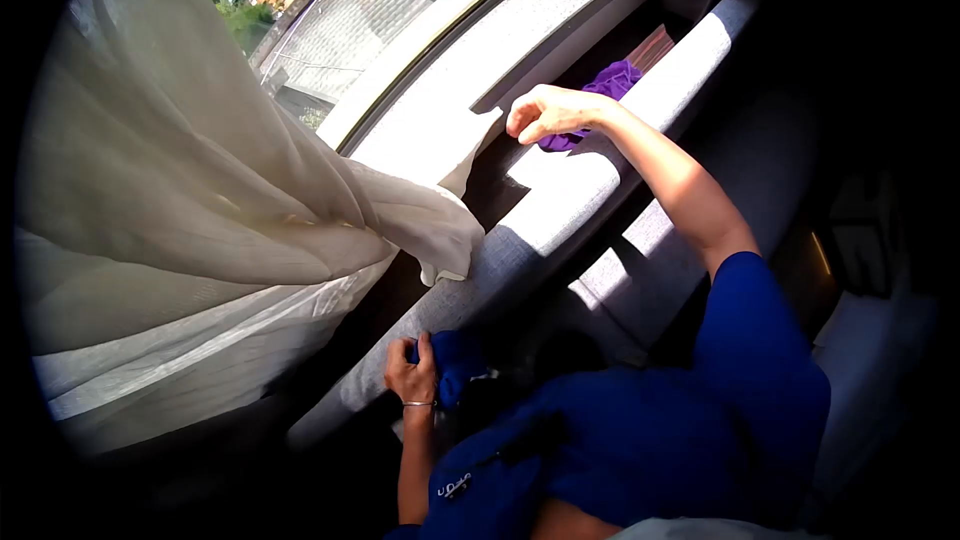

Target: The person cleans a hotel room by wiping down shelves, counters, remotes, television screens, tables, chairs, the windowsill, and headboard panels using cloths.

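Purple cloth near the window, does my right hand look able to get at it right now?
Likely yes: the right hand is over that spot, its wrist overlapping the purple cloth in this view, and nothing visible blocks the way. I can't tell whether they touch.

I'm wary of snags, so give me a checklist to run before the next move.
1. Left hand closed on the blue fabric: ok.
2. Right hand free of any item: cannot tell; its fingers are curled.
3. Purple cloth fully in sight: not ok; the right hand partly covers it.
4. Curtain out of the way: not ok; its end overlaps the grey padded edge in this view.
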Available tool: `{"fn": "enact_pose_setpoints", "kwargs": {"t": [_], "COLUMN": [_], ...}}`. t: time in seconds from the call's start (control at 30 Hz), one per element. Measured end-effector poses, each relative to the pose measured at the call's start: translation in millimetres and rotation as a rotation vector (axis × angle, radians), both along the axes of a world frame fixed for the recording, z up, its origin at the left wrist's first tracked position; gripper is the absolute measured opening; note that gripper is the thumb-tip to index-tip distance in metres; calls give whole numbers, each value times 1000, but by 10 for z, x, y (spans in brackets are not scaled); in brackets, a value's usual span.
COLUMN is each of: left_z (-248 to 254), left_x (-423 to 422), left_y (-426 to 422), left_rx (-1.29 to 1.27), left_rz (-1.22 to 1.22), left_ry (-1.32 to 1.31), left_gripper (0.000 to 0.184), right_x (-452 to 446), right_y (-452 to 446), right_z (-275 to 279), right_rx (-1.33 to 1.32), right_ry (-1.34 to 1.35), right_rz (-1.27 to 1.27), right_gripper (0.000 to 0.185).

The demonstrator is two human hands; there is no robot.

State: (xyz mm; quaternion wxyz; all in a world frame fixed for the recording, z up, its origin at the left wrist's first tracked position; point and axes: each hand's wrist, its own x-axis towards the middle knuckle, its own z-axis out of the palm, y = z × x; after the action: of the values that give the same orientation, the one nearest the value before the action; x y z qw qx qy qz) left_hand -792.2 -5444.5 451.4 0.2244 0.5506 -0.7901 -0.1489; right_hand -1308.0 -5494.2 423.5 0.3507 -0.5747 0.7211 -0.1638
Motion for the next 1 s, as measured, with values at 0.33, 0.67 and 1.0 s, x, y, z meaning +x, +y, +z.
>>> {"fn": "enact_pose_setpoints", "kwargs": {"t": [0.33,0.67,1.0], "left_z": [-103,-169,-352], "left_x": [64,130,198], "left_y": [-59,-84,-214], "left_rx": [-26,-32,-105], "left_rz": [1,-26,-155], "left_ry": [79,108,198], "left_gripper": [27,28,26], "right_x": [-381,-1046,200], "right_y": [-614,-534,1379], "right_z": [-1375,-1325,867], "right_rx": [707,531,-734], "right_ry": [702,842,-1176], "right_rz": [183,-168,-587], "right_gripper": [110,41,30]}}
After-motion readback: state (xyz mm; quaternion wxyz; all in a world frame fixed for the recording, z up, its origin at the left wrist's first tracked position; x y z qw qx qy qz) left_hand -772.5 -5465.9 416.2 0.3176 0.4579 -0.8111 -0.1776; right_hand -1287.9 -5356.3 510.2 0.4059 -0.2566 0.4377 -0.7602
